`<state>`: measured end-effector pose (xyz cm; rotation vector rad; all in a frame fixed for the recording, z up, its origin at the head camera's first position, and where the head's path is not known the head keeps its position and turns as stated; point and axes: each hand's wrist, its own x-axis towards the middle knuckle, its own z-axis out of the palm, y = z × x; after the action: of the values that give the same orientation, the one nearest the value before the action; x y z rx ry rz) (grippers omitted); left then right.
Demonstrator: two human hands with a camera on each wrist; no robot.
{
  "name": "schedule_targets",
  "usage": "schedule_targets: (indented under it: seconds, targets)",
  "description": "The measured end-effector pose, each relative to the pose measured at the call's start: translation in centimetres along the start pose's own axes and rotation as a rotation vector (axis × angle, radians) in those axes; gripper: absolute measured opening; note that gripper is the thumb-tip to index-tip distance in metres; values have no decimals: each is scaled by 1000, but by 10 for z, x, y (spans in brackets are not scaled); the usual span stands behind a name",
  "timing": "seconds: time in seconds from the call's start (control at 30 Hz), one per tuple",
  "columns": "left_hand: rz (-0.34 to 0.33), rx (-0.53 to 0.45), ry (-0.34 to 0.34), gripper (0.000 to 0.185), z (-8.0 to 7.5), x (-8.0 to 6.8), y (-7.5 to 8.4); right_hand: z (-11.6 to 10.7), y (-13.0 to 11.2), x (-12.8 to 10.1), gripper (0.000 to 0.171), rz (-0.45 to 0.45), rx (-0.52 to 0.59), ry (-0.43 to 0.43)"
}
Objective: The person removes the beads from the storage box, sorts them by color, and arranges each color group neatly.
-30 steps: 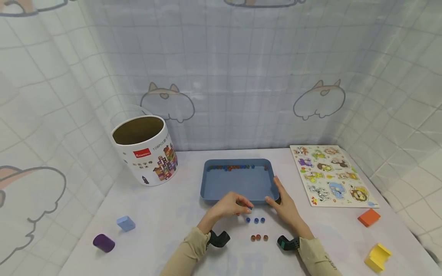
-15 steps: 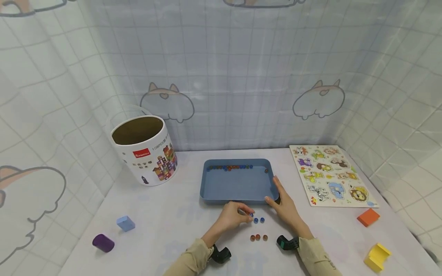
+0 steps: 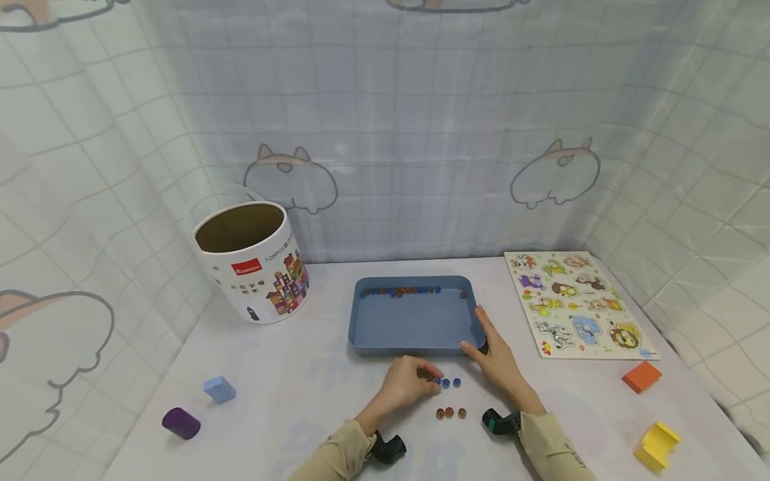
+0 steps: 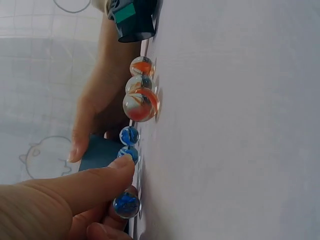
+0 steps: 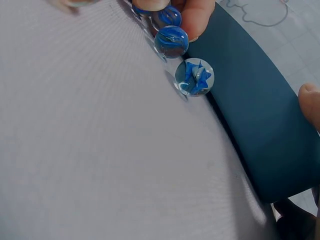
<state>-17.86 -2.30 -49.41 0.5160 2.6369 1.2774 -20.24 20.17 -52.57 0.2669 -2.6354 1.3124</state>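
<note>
Left hand [image 3: 404, 386] drawn back, pinching blue marble [image 4: 126, 205]; tray [image 3: 415, 327] holds marbles [image 3: 412, 290].

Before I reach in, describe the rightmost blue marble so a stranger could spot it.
Find the blue-grey tray. Just in front sits a row of blue marbles. The rightmost marble lies nearest the right hand, farthest from the left hand.

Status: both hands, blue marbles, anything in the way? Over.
Left hand pinching one blue marble beside other blue marbles. Right hand touching near right corner of blue tray. Orange marbles on the near side, seemingly not obstructing.
</note>
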Motion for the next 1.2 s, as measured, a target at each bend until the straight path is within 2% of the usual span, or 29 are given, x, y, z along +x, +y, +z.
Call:
schedule_targets:
  seconds: [0.43, 0.7, 1.03, 1.2]
  targets:
    - [27, 37, 7, 18, 5, 1, -2, -1, 1, -2, 83, -20, 9, 17]
    - [46, -16, -10, 21, 5, 2, -2, 1, 2, -1, 81, -20, -8, 18]
    - [31, -85, -4, 26, 3, 1, 0, 0, -1, 0, 82, -7, 5, 6]
    - [43, -109, -29, 25, -4, -1, 8, -1, -1, 1, 82, -3, -2, 2]
